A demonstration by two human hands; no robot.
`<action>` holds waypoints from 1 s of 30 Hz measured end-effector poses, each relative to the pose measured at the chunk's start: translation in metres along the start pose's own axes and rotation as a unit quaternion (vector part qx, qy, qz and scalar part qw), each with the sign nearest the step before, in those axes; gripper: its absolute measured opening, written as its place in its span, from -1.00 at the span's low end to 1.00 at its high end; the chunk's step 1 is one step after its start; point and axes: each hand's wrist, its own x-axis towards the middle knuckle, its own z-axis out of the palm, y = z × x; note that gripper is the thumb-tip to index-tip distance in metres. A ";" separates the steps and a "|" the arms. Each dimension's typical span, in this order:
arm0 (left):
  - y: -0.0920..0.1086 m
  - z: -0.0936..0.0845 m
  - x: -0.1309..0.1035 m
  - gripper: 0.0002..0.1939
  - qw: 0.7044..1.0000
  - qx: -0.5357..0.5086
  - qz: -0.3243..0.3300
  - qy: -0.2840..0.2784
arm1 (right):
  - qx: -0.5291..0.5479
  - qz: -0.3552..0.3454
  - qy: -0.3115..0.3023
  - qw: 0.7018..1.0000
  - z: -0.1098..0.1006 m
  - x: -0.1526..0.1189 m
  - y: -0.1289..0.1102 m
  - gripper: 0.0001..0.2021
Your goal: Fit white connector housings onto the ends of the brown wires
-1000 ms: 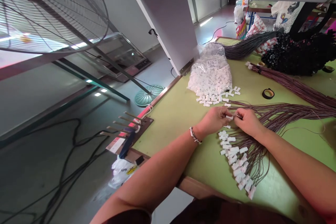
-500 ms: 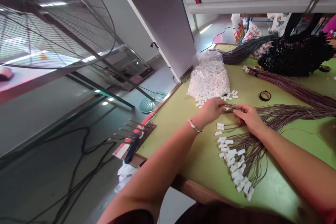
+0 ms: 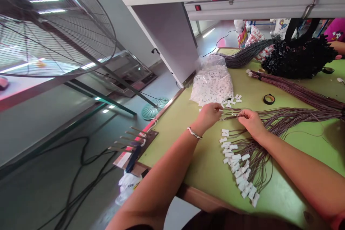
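Near the plastic bag of white connectors, my left hand is closed in a pinch on a small white connector. To its right, my right hand pinches the thin end of a brown wire. A gap separates the two hands. Behind my right hand a bundle of brown wires runs off to the right. Below the hands, wires capped with white connectors lie fanned out in a slanting row. A few loose white connectors rest beside the bag.
Black tape lies on the green table. Beyond are a reddish wire bundle, dark wires and a black sequined item. A pronged rack stands at the left edge, a fan farther left. Another person's arm shows far right.
My left hand has moved left, away from my right hand, and the gap between them has widened. The camera view has shifted slightly.
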 end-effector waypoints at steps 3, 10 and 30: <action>0.002 -0.009 -0.011 -0.90 0.982 -0.174 -0.073 -0.008 | -0.032 -0.022 0.007 0.999 0.001 -0.001 -0.001 -0.91; 0.013 0.002 -0.031 -0.81 0.940 -0.312 -0.089 -0.101 | -0.135 -0.091 0.031 0.986 0.005 -0.009 -0.004 -0.94; 0.004 0.013 -0.028 -0.82 0.899 -0.406 -0.108 -0.123 | -0.129 -0.045 0.007 0.991 0.003 -0.006 -0.013 -0.81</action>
